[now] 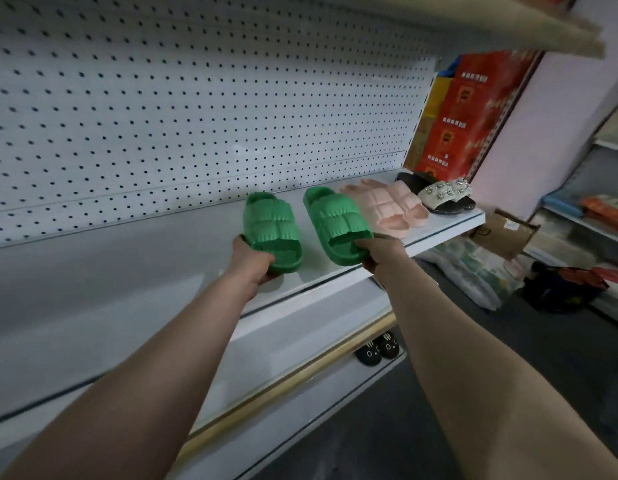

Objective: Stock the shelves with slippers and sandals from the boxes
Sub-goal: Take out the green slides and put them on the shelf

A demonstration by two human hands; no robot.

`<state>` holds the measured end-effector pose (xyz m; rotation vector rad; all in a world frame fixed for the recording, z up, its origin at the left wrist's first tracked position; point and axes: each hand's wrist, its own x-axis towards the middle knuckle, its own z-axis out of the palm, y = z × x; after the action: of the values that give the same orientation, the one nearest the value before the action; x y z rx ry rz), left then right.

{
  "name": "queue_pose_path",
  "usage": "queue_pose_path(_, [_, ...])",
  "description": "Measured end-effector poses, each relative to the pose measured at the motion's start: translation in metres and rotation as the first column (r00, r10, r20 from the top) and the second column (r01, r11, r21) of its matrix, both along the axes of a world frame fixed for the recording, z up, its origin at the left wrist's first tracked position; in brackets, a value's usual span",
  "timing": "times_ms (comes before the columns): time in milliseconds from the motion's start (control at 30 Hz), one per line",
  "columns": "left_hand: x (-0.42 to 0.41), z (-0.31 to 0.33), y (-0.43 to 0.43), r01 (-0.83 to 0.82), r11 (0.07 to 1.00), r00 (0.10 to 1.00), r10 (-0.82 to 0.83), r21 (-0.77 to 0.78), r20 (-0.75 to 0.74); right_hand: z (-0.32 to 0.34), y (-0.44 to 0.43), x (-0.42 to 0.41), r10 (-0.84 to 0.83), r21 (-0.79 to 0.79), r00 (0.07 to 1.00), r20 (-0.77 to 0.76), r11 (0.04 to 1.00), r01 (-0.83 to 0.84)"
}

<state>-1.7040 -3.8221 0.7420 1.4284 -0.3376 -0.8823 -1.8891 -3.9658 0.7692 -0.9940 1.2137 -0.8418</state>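
Left hand (252, 263) clasps the left slipper (271, 225) by its near end, right hand (383, 252) the right slipper (337, 221) likewise; both run lengthwise toward the pegboard (196, 116).

2 green ridged slippers (271, 226), apart, toes toward shelf (144, 278) front.

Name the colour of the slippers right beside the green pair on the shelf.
Pale pink; the slippers show best in the head view.
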Motion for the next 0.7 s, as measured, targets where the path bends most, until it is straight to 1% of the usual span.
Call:
queue_pose_path(133, [-0.006, -0.004, -0.005, -0.018, 1.0, 1.0, 0.018, 0.022, 0.009, -0.003, -0.017, 0.018, 0.098, -0.057, 0.988, -0.116, 0.993, -0.106])
queue_pose_path(233, [-0.013, -0.007, -0.011, 0.003, 0.997, 0.998, -0.008, 0.071, 0.062, -0.012, -0.028, 0.026, 0.108, -0.096, 0.962, -0.251, 0.986, -0.136])
queue_pose_path(333, [-0.014, -0.007, -0.015, 0.034, 0.975, 0.975, -0.08, 0.218, 0.206, -0.019, -0.039, 0.03, 0.073, -0.133, 0.927, -0.368, 0.982, -0.13])
queue_pose_path(400, [-0.014, -0.005, -0.018, 0.037, 0.951, 0.934, -0.142, 0.307, 0.328, -0.019, -0.044, 0.031, 0.04, -0.188, 0.9, -0.434, 0.973, -0.134])
queue_pose_path(500, [-0.013, -0.004, -0.026, -0.058, 0.927, 0.877, -0.129, 0.37, 0.462, -0.018, -0.047, 0.03, 0.018, -0.25, 0.844, -0.536, 0.952, -0.179])
queue_pose_path(533, [-0.012, -0.003, -0.028, -0.087, 0.921, 0.866, -0.118, 0.379, 0.486, -0.018, -0.047, 0.029, 0.017, -0.257, 0.833, -0.553, 0.948, -0.189])
queue_pose_path(600, [-0.012, 0.0, -0.03, -0.112, 0.92, 0.85, -0.106, 0.375, 0.516, -0.018, -0.045, 0.027, 0.001, -0.267, 0.84, -0.543, 0.948, -0.174])
queue_pose_path(700, [-0.014, 0.001, -0.032, -0.111, 0.929, 0.843, -0.101, 0.354, 0.528, -0.017, -0.041, 0.021, -0.076, -0.296, 0.862, -0.502, 0.951, -0.089])
